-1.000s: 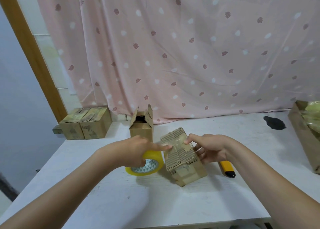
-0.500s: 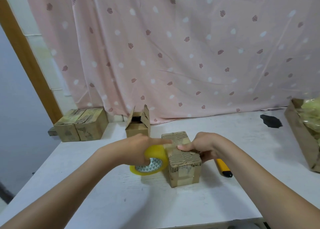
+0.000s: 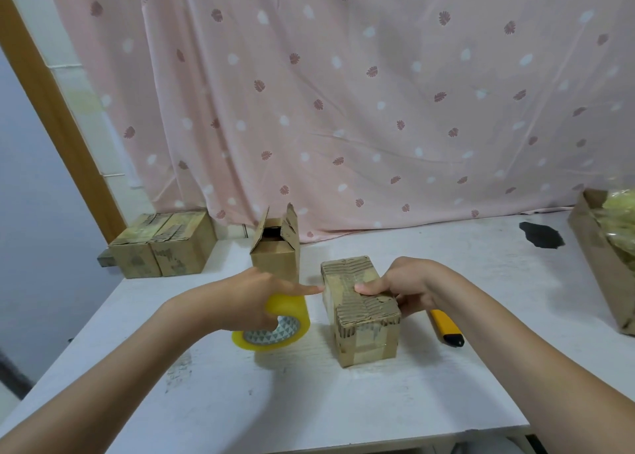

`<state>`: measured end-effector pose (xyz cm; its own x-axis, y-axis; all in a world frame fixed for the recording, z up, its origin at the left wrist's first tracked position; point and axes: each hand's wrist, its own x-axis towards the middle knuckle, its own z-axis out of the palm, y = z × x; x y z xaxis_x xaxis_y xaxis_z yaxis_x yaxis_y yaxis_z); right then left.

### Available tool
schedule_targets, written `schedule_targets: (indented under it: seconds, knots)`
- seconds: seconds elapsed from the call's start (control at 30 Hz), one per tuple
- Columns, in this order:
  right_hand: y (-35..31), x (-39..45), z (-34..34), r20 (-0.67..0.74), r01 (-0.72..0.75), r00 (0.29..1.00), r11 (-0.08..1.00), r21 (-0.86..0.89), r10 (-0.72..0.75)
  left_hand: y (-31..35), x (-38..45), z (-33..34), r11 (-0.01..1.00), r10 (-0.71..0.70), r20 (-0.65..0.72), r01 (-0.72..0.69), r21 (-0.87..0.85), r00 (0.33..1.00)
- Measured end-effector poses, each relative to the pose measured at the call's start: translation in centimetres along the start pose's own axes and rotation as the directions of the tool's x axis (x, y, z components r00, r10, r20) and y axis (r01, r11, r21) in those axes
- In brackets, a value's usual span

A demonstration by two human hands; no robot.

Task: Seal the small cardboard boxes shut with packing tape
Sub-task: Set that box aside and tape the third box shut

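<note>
A small cardboard box (image 3: 364, 319) with torn, ribbed top paper lies on the white table (image 3: 309, 402), its near end taped. My right hand (image 3: 409, 287) holds it from the right, thumb pressing on its top. My left hand (image 3: 247, 299) grips a yellow tape roll (image 3: 275, 326) just left of the box, with the index finger stretched out to touch the box's upper left edge. Behind stands another small box (image 3: 275, 247) with its flaps open.
Two closed boxes (image 3: 165, 244) sit side by side at the table's back left corner. A yellow utility knife (image 3: 446, 328) lies right of the held box. A large brown box (image 3: 608, 264) stands at the right edge. A pink curtain hangs behind. A dark patch (image 3: 539, 235) marks the table.
The box was turned from a slanted position to lie square to me. The tape roll came down to the box's left side, and my right thumb now presses on the top.
</note>
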<state>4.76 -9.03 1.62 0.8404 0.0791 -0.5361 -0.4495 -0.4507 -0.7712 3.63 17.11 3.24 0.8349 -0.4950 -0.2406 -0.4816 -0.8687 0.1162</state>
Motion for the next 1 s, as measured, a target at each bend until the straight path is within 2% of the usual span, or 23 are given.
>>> schedule_targets:
  seconds: [0.2, 0.27, 0.37, 0.5, 0.63, 0.8, 0.87, 0.93, 1.0]
  knots:
    - [-0.4, -0.3, 0.0, -0.026, -0.006, 1.0, 0.998, -0.066, 0.004, 0.4, 0.5, 0.0, 0.999, 0.002, 0.008, -0.002, 0.052, 1.0]
    - [-0.8, -0.5, 0.3, -0.105, 0.009, 0.994, 0.98, -0.199, -0.031, 0.6, 0.9, 0.3, 0.997, 0.017, -0.004, -0.017, 0.079, 1.0]
    - [-1.9, -1.1, 1.1, -0.266, 0.002, 0.953, 0.884, -0.468, -0.143, 0.9, 1.6, 0.7, 0.994, 0.018, -0.018, -0.016, 0.106, 1.0]
    - [-3.3, -2.5, 2.9, -0.206, 0.012, 0.966, 0.822, -0.57, -0.157, 1.1, 1.6, 0.8, 0.991, 0.034, -0.017, -0.031, 0.128, 0.999]
    - [-4.0, -1.7, 4.9, -0.208, -0.053, 0.971, 0.747, -0.662, -0.116, 1.1, 1.3, 0.8, 0.992, 0.039, -0.038, -0.034, 0.125, 0.999]
    - [-4.5, -1.6, 4.6, -0.203, -0.027, 0.971, 0.79, -0.612, -0.125, 0.5, 0.6, 0.2, 0.998, 0.037, -0.09, -0.042, -0.054, 0.995]
    - [-4.0, -1.6, 3.6, -0.208, 0.027, 0.967, 0.873, -0.486, -0.146, 0.0, 0.2, 0.0, 0.993, 0.02, -0.126, -0.035, -0.116, 0.992]
    - [-3.3, -1.3, 2.6, -0.203, 0.081, 0.969, 0.954, -0.288, -0.143, -0.2, -0.4, -0.2, 0.984, -0.003, -0.164, -0.026, -0.174, 0.986]
    - [-2.6, -0.9, 2.0, -0.183, 0.092, 0.975, 0.981, -0.168, -0.123, 0.0, -0.8, -0.4, 0.983, 0.017, -0.202, -0.052, -0.173, 0.979]
